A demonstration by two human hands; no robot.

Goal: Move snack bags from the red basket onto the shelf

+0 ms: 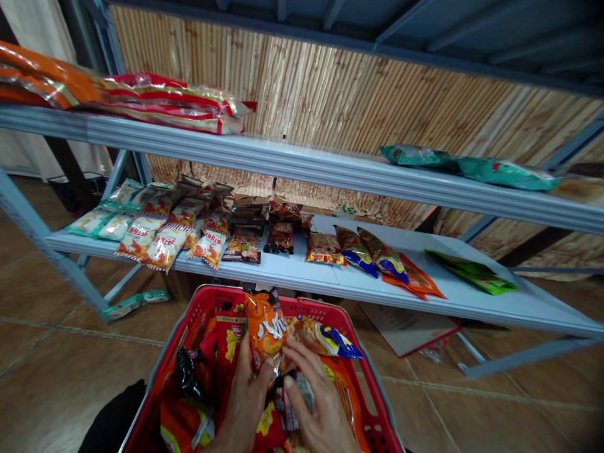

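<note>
An orange snack bag (267,324) with white lettering is held upright over the red shopping basket (377,384). My left hand (245,390) grips its lower left side, thumb in front. At its lower right edge, the fingers of my right hand (314,390) close on the same bag. Beneath and around my hands the basket is full of packets: a red bag with yellow pictures (230,340), a clear bag with a blue and yellow end (325,336), a black-topped packet (189,371) and an orange one (352,402).
Ahead stands a blue-grey metal shelf (302,270) with several rows of snack bags, including white shrimp-picture bags (165,242) and a green packet (472,270). The upper shelf holds large red bags (174,100) and teal bags (504,173). A teal packet (134,305) lies on the floor.
</note>
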